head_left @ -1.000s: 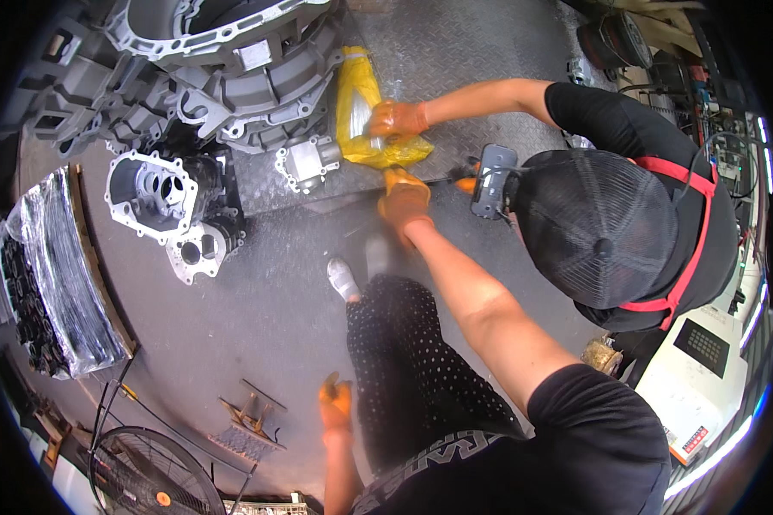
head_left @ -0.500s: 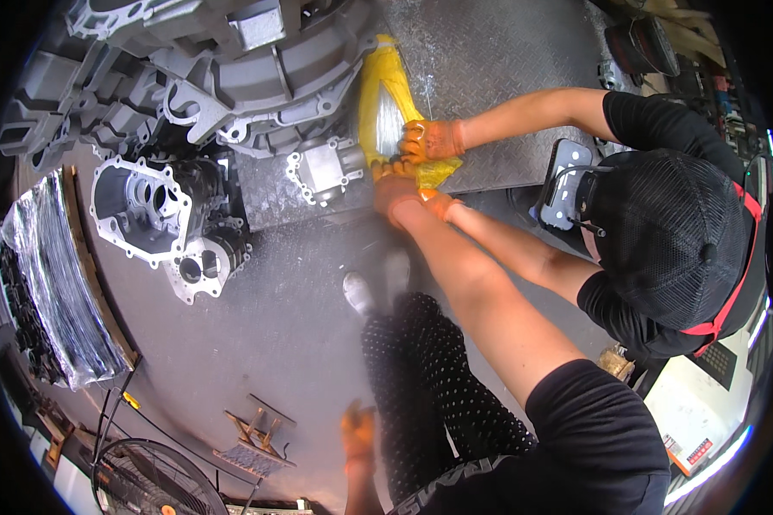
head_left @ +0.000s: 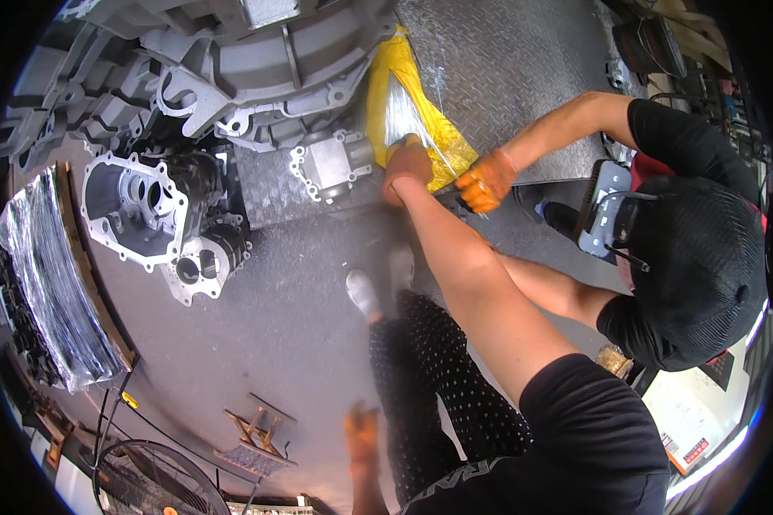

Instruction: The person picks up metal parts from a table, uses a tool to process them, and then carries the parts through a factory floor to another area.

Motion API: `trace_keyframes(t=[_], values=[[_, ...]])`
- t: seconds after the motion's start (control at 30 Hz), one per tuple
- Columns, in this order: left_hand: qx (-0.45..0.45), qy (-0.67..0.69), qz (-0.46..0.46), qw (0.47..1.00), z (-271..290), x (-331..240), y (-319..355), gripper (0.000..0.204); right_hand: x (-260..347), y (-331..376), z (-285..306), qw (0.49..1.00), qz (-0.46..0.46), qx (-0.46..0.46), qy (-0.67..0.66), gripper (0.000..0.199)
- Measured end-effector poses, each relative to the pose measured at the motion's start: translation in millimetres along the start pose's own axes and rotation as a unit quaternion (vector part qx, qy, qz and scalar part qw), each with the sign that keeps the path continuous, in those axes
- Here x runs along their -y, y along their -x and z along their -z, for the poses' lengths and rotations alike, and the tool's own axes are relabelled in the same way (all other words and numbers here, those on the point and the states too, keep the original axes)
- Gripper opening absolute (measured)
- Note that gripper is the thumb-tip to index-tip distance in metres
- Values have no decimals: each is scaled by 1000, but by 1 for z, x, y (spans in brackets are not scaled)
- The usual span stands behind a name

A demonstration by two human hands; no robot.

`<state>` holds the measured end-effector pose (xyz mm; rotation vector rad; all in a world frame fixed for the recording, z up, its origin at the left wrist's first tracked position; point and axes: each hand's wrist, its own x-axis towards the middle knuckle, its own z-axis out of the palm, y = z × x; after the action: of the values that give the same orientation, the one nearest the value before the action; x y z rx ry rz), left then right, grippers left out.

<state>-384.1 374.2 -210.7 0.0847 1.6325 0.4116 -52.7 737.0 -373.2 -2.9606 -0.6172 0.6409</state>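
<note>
My right hand (head_left: 409, 161), in an orange glove, grips the lower end of a yellow-wrapped bundle (head_left: 448, 137). Bright silvery strands (head_left: 398, 112) show through the wrap's opening; my fingertips are partly hidden there. Beside it is a co-worker's orange-gloved hand (head_left: 487, 182), closed at the loose corner of the wrap, where a thin pale strand runs up to it. The co-worker's other hand is hidden behind my forearm. Low by my leg hangs my left hand (head_left: 361, 436), gloved in orange and away from any object; its fingers are smeared.
Left of the bundle, a small metal housing (head_left: 331, 166) lies on the metal plate table (head_left: 507, 69). Large grey castings (head_left: 275, 64) rise at the far left. An open gearbox casing (head_left: 137, 206), a film-wrapped stack (head_left: 60, 275) and a fan (head_left: 159, 481) stand leftward.
The co-worker's hand has pulled right from the bundle, drawing out the wrap's corner. My right hand stays at the bundle's lower end. My left hand still hangs low.
</note>
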Motion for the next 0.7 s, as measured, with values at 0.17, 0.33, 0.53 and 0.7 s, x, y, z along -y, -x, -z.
trace_keyframes(t=[0.17, 0.33, 0.53, 0.7], values=[[-2, 4, 4, 1000, 2, 1, -9, 32, 14, -18, -2, 983, 108, 38, 141, 22], [-7, 22, 21, 1000, -1, -9, -7, 32, 11, -38, -4, 985, 95, 74, 121, 20], [14, 0, 17, 1000, -13, -22, -4, 32, -28, -41, -13, 995, 80, 63, -19, 27], [29, 6, -16, 999, -15, -24, -7, 30, 7, -37, 2, 985, 106, 85, 110, 25]])
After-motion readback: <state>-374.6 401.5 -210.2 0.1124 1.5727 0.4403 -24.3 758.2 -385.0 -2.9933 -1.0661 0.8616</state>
